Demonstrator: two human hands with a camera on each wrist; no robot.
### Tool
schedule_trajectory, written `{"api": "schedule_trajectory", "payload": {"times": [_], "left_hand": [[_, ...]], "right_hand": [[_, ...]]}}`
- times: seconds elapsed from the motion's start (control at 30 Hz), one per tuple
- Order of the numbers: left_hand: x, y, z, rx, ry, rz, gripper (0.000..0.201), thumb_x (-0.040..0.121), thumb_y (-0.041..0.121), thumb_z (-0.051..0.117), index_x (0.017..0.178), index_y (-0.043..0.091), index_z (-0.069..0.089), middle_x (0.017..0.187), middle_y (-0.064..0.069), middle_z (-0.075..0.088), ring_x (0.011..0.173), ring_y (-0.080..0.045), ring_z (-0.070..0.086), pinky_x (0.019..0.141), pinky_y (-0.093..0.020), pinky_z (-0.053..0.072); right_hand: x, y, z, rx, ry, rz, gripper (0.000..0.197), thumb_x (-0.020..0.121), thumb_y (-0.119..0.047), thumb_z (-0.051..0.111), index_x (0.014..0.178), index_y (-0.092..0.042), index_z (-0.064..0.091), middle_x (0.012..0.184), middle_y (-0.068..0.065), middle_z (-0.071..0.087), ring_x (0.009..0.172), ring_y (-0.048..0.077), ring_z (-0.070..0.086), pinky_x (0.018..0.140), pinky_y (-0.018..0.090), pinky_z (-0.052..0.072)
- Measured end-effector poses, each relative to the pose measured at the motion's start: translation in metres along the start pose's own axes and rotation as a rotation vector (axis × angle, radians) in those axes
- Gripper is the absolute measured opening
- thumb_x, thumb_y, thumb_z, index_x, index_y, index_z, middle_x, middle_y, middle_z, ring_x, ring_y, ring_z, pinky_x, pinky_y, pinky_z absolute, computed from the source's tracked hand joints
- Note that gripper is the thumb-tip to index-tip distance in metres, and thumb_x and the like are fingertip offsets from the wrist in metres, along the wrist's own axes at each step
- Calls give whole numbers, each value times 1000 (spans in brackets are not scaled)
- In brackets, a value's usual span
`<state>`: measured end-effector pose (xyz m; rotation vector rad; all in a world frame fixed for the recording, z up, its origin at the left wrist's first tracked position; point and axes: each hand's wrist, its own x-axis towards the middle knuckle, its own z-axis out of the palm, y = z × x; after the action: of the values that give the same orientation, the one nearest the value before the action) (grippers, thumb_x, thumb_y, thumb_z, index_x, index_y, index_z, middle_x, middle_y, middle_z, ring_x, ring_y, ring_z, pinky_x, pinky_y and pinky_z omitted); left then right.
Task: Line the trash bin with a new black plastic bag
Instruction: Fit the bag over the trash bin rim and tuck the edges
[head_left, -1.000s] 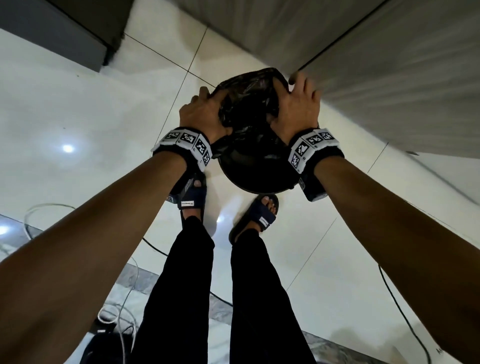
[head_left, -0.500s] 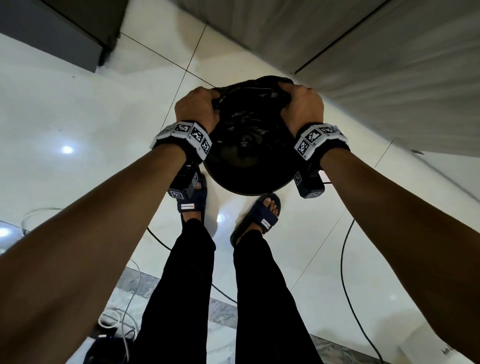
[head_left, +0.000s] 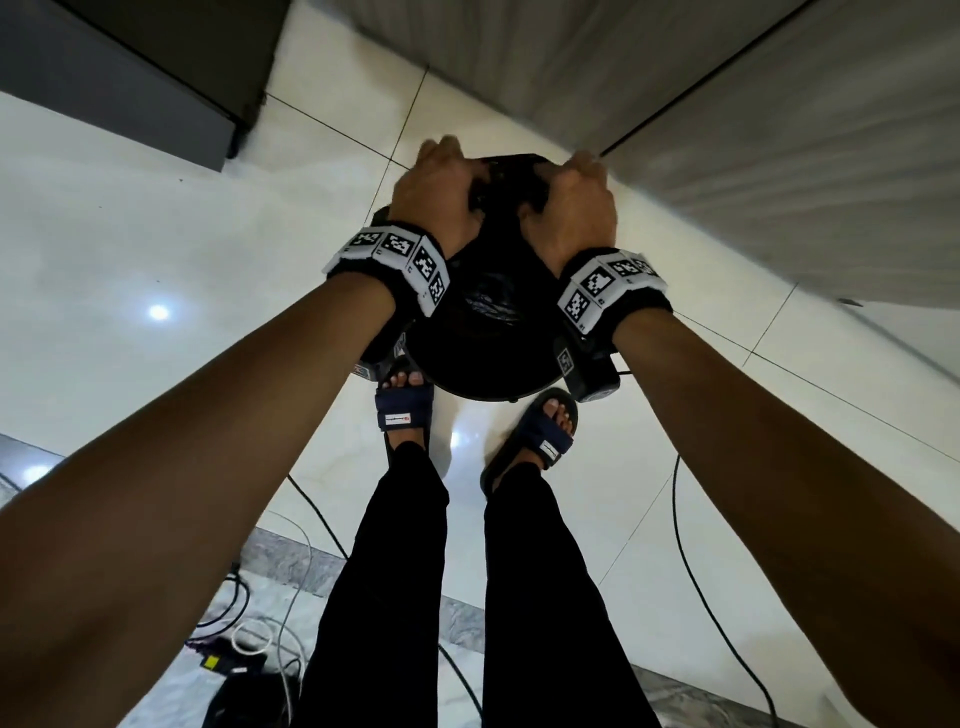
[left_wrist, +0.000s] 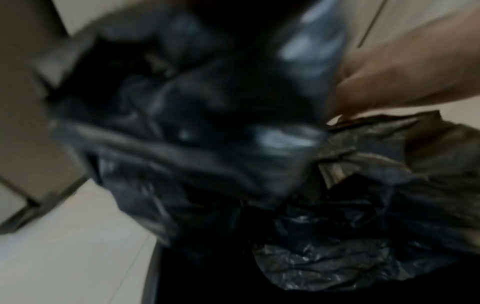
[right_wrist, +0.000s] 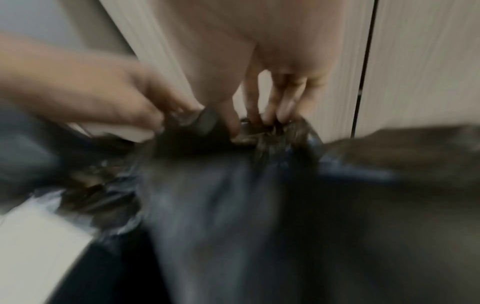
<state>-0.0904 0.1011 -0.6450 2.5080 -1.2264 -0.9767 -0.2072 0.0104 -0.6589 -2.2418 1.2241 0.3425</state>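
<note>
A round black trash bin (head_left: 483, 387) stands on the floor just beyond my feet. A crinkled black plastic bag (head_left: 511, 179) hangs into its mouth. My left hand (head_left: 436, 197) and right hand (head_left: 574, 213) are close together over the bin's far side, each with fingers curled round the bag's bunched top edge. In the right wrist view, the right hand's fingers (right_wrist: 272, 111) pinch the gathered bag (right_wrist: 207, 185), with the left hand (right_wrist: 109, 98) gripping just beside them. The left wrist view is blurred and shows mostly the bag (left_wrist: 207, 133) and the right hand (left_wrist: 389, 78).
Pale wood cabinet doors (head_left: 727, 130) rise right behind the bin. A dark cabinet (head_left: 130, 67) stands at the upper left. My sandalled feet (head_left: 405, 405) touch the bin's near side. Black cables (head_left: 691, 545) trail over the glossy white floor tiles (head_left: 182, 234).
Both hands have come together from the bin's two sides to its far side, gathering the bag's edge between them. One second ago the fingers lay spread on the bag; now they are curled round it.
</note>
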Motion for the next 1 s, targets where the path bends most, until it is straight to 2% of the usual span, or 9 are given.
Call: {"api": "schedule_trajectory", "payload": {"times": [0.1,0.2,0.33,0.4,0.47,0.57,0.67,0.73,1.0], "left_hand": [[0,-14,17,-82,-157,-90,59,81,14,60,137,23,43,135,-16,45,128,-34,40,103,-42,41],[-4,-30,34,-182,-191,-151,74,82,17,64,145,29,26,144,-10,43,131,-30,42,109,-37,37],[-2,-42,49,-273,-112,-196,50,86,20,57,134,22,43,131,-9,58,120,-30,53,98,-32,43],[2,-42,50,-252,-77,-194,46,82,24,60,127,20,49,130,-8,57,122,-30,51,102,-35,43],[4,-37,49,-163,51,-126,47,77,22,61,123,19,53,134,-7,49,128,-27,42,107,-38,37],[5,-20,41,-107,193,17,40,76,8,53,116,15,56,125,-8,51,120,-25,45,98,-35,41],[7,-18,41,-149,84,-3,39,80,4,49,116,15,58,120,-12,56,113,-29,53,94,-37,44],[7,-23,43,-245,88,-67,39,80,2,47,113,16,63,116,-13,63,110,-30,58,94,-35,47],[-5,-41,44,-457,140,-219,42,83,-1,45,113,18,67,119,-6,67,114,-20,59,94,-16,42]], "right_hand": [[-2,4,19,99,-133,-20,66,84,-25,58,146,-24,34,143,12,42,135,35,33,110,46,33],[-8,16,40,12,-145,-61,77,83,-33,62,149,-34,22,152,10,33,143,36,22,118,51,18],[-7,26,50,7,-36,-124,66,82,-37,60,143,-35,34,143,4,43,137,32,32,113,51,26],[-3,25,51,11,-25,-120,58,85,-33,58,140,-31,40,146,5,41,141,34,26,117,51,21],[-3,20,49,-14,61,-139,52,85,-28,57,136,-24,48,146,8,41,141,34,27,117,48,22],[-8,10,46,-27,213,-174,49,80,-20,54,129,-17,55,130,12,50,122,32,46,99,41,40],[-9,5,47,154,154,-115,43,79,-8,46,119,-13,61,119,14,55,107,34,54,89,41,47],[-8,5,49,226,140,-56,43,76,-4,43,115,-11,61,114,15,58,102,36,57,88,43,48],[-6,14,51,160,65,-106,39,82,-5,46,117,-17,58,108,12,65,99,33,60,81,38,49]]}}
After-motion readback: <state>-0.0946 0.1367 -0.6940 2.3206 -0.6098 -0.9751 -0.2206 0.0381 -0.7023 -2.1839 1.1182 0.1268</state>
